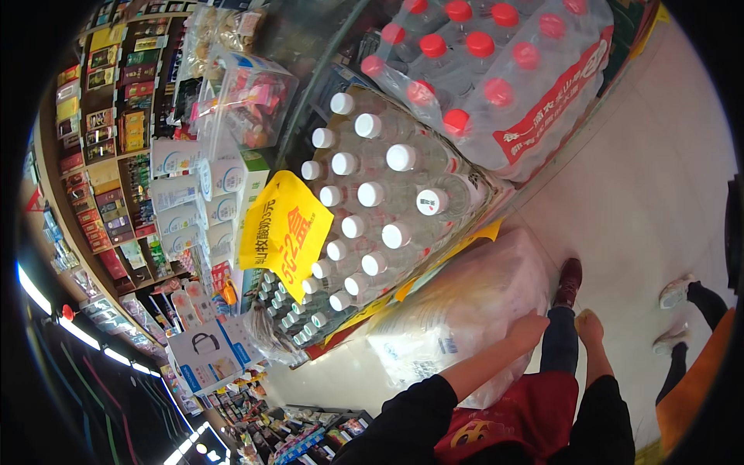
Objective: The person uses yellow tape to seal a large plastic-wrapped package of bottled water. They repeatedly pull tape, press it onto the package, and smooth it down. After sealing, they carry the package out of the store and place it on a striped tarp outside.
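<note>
A large bundle wrapped in clear plastic film (465, 302), with white packs inside, stands on the floor beside the display. My left hand (530, 330) is curled at the near edge of this bundle, overlapping it in view. Whether its fingers grip the film is hidden. To the right, over my leg and the floor, my right hand (590, 326) is curled into a fist, with nothing seen in it. Both forearms are bare below black sleeves, and a red apron (511, 412) covers my front.
Water bottles with white caps (372, 195) fill cartons beside the bundle. Behind them sits a shrink-wrapped pack of red-capped bottles (488, 75). A yellow price sign (285, 232) stands before yogurt cups (221, 180). Another person's legs (677, 343) are at the right on the pale floor (651, 192).
</note>
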Demonstrator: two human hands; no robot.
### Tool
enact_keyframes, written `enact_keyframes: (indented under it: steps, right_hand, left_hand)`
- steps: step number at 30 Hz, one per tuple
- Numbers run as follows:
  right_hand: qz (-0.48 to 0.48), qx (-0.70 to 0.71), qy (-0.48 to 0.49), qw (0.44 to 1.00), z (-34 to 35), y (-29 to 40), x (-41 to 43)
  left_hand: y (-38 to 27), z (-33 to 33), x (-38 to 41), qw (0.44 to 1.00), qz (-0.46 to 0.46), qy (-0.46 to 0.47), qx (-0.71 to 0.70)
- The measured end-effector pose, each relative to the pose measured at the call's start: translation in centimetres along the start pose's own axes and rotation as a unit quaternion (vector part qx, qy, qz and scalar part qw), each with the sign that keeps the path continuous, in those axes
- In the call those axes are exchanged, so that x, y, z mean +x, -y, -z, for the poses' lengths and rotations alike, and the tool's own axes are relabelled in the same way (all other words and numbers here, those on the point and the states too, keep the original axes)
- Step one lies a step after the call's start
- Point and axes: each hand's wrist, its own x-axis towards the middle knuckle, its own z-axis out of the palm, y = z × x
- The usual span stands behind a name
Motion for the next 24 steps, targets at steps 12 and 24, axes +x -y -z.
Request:
enact_keyframes:
  steps: [12,24]
  right_hand:
    - [-0.032,0.381,0.010,0.924,2.6,4.6,-7.9]
    - [-0.139,0.608,0.006,0.782,6.7,2.1,-17.6]
  left_hand:
    - [4.7,-1.1,3.7,0.974,-0.063,-0.015,0.218]
    - [2.5,4.7,5.4,0.930,-0.015,0.128,0.344]
